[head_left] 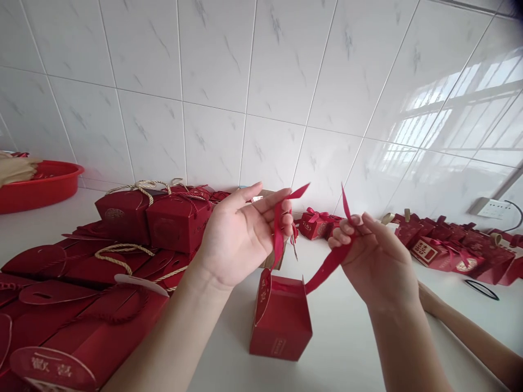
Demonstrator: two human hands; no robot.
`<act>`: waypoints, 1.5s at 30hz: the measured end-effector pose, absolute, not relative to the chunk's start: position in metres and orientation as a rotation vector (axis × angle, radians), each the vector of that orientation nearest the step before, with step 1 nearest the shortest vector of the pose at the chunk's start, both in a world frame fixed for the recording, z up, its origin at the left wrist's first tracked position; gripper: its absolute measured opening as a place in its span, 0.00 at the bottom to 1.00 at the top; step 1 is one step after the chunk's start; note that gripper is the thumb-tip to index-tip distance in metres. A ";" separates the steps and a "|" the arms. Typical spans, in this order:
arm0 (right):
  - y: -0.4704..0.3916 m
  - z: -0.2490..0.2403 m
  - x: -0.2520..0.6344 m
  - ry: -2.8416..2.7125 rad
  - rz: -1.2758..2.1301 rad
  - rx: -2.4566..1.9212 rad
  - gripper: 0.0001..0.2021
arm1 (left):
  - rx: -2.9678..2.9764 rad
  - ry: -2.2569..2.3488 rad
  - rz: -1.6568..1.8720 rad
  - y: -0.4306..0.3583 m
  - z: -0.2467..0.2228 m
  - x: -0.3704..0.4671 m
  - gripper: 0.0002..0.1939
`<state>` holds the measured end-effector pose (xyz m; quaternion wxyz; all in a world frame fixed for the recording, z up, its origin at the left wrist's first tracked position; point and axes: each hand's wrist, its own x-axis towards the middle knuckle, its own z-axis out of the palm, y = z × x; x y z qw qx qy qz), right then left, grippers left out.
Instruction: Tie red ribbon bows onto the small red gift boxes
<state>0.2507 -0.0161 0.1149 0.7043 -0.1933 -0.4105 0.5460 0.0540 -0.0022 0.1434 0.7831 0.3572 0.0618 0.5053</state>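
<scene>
A small red gift box (281, 321) stands on the white table, its top partly open. A red ribbon (329, 267) runs out of the box on both sides and rises into my two hands. My left hand (245, 234), palm turned up, has its fingers curled on one end of the ribbon above the box's left side. To the right, my right hand (376, 256) pinches the other end, with its tip sticking up past the fingers. The ribbon's ends are apart, and no knot shows between them.
Many red boxes (122, 218), some with cord handles, are piled at left. A red basin (44, 188) sits behind them. More boxes (461, 250) line the wall at right, near a power strip (490, 207). Another person's arm (469, 332) reaches in at lower right.
</scene>
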 end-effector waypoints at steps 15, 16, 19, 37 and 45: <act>-0.026 0.115 0.243 -0.944 1.141 -0.471 0.11 | 0.838 0.152 1.101 -0.008 0.145 0.060 0.19; -0.025 0.116 0.244 -0.943 1.186 -0.451 0.13 | 0.851 0.153 1.094 -0.009 0.145 0.061 0.20; -0.023 0.117 0.247 -0.900 1.299 -0.390 0.16 | 0.870 0.157 1.089 -0.012 0.145 0.063 0.19; -0.027 0.112 0.234 -0.883 1.556 -0.223 0.21 | 1.064 0.173 0.817 -0.020 0.139 0.078 0.15; -0.030 0.112 0.229 -0.900 1.589 -0.217 0.22 | 1.145 0.284 0.860 -0.022 0.138 0.080 0.17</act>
